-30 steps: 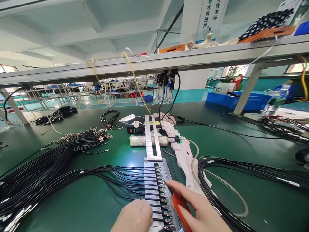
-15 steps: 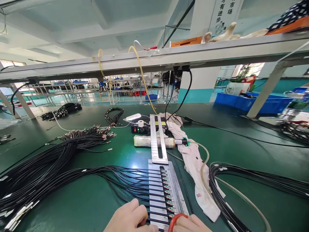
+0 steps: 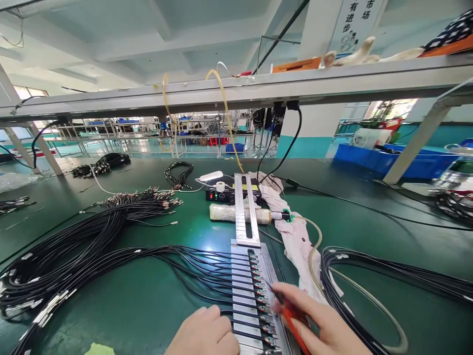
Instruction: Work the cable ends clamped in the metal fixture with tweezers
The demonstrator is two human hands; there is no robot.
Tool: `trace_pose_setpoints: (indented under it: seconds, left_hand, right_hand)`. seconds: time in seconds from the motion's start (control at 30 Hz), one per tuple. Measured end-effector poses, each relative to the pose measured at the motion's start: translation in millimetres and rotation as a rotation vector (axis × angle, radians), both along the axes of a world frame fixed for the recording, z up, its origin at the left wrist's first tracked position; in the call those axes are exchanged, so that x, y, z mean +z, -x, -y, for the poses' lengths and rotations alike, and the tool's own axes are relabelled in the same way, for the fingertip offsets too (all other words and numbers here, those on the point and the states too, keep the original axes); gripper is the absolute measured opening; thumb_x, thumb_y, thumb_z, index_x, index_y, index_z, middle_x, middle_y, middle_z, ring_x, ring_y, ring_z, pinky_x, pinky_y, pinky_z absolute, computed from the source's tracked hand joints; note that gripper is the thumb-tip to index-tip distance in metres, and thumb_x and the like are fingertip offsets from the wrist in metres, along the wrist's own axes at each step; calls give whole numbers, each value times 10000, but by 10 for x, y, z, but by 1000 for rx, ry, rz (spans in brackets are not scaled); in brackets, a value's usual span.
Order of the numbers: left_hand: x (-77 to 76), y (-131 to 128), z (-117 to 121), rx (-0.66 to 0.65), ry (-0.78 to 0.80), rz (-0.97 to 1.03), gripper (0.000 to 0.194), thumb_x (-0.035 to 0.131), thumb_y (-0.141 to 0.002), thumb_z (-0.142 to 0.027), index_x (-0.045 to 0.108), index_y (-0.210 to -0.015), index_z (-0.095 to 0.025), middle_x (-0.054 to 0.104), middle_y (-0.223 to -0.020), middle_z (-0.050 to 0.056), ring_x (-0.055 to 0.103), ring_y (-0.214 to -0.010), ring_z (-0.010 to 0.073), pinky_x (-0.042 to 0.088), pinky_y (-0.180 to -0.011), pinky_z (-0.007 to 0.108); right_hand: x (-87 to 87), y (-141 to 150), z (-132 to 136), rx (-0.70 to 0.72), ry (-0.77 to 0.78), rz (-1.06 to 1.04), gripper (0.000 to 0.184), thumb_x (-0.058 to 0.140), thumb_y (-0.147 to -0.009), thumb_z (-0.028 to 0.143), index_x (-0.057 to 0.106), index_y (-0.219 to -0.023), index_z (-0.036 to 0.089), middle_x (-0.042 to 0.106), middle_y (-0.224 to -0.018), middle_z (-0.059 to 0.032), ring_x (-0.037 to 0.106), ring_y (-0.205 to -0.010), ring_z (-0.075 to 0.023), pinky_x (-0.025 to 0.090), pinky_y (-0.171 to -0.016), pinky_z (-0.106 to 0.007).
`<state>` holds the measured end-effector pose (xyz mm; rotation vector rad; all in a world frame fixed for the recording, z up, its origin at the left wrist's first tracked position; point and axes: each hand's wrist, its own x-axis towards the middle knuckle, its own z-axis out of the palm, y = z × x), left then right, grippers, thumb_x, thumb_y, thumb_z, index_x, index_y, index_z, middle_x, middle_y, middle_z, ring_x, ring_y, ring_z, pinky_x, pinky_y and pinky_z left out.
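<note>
Nearest, left hand (image 3: 207,331): rests at the near edge of the green bench (image 3: 148,301), fingers curled loosely, fingertips pressing on the black cables (image 3: 177,268) just left of the metal fixture (image 3: 248,291).
Right hand (image 3: 325,325): just right of the fixture, fingers pinched narrow around a red-handled tool (image 3: 291,323).
Tool axis: long and slim, slanting from the palm up and to the left — its dark tip touches the row of connectors (image 3: 260,291) on the fixture.
Fixture: a slotted metal bar whose long axis runs from the near edge straight away from the person; cables enter it from the left, each lying crosswise in a slot.
Left side: a big bundle of black cables (image 3: 74,246) fans out toward the left edge, plug ends pointing away.
Right side: a whitish cloth (image 3: 295,241) lies beside the fixture, with a clear hose (image 3: 369,301) and another cable loop (image 3: 388,271) just past the right hand.
Farther: a wrapped cylinder (image 3: 229,213) lies crosswise under the bar's far end — behind it a black control box (image 3: 221,195) with red lights.
Far edge: an overhead shelf (image 3: 258,88) spans the bench.
</note>
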<state>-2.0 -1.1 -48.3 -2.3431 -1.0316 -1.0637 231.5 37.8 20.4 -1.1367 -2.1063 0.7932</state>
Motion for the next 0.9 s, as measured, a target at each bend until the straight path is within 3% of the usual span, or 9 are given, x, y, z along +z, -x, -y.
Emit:
trace_pose_setpoints:
  seconds: [0.03,0.1,0.2,0.27,0.33,0.4,0.57,0.7,0.9]
  left_hand:
    - [-23,9,26,9,25,-23,552,133,-1048,-332,399,-587,-187,385,-508,-7,306,-499,146,183,-471,300]
    - [5,62,78,-5,144,-146,487,297,-1040,-360,415,-599,-191,419,-489,-24,337,-479,130,204,-455,279]
    - [202,154,125,-14,321,-241,283,551,-944,-257,491,-674,-201,537,-563,-46,439,-510,107,281,-467,236]
    - [354,178,130,30,441,-205,162,604,-842,-139,531,-715,-208,592,-620,-57,500,-544,100,312,-476,214]
    - [443,164,119,54,525,-182,171,615,-743,-57,553,-732,-216,619,-647,-69,532,-566,98,331,-487,199]
    - [443,125,101,45,445,-178,183,616,-721,-52,528,-688,-209,602,-626,-64,512,-556,108,329,-488,211]
    - [320,40,87,46,90,-276,327,391,-961,-138,464,-646,-190,475,-583,-6,389,-518,138,294,-481,253]
    - [359,17,103,43,46,-336,427,288,-1023,-236,459,-636,-179,436,-591,8,369,-532,139,276,-476,248]
    - [456,-11,43,-31,-91,-328,468,270,-1001,-134,428,-561,-165,387,-553,8,319,-528,136,235,-491,265]
  right_hand:
    - [14,1,-15,-37,28,-25,367,492,-852,291,679,-1159,216,678,-1119,-59,656,-997,-241,515,-925,-300]
    - [30,9,-38,-75,54,-50,395,516,-819,326,683,-1158,213,682,-1107,-66,650,-1017,-258,511,-938,-329]
    - [36,19,-48,-63,55,-31,434,487,-812,348,673,-1170,187,673,-1123,-97,636,-1050,-273,508,-940,-355]
    - [39,21,-42,-39,52,-10,449,446,-836,352,655,-1188,166,661,-1146,-115,637,-1046,-268,507,-934,-354]
    - [48,22,-36,-27,53,-1,458,418,-854,351,635,-1209,159,653,-1164,-116,642,-1027,-254,507,-922,-344]
    - [60,25,-34,-24,53,2,465,405,-861,354,625,-1220,156,650,-1168,-113,643,-1014,-246,511,-899,-334]
    - [67,23,-32,-23,70,-21,444,418,-864,338,625,-1223,177,651,-1169,-91,633,-1031,-239,505,-890,-319]
    - [65,20,-11,-5,73,-22,442,412,-884,314,601,-1265,194,656,-1158,-83,642,-986,-233,508,-870,-318]
    - [100,46,13,-9,53,-6,457,384,-878,320,606,-1255,189,677,-1095,-78,647,-968,-238,521,-815,-314]
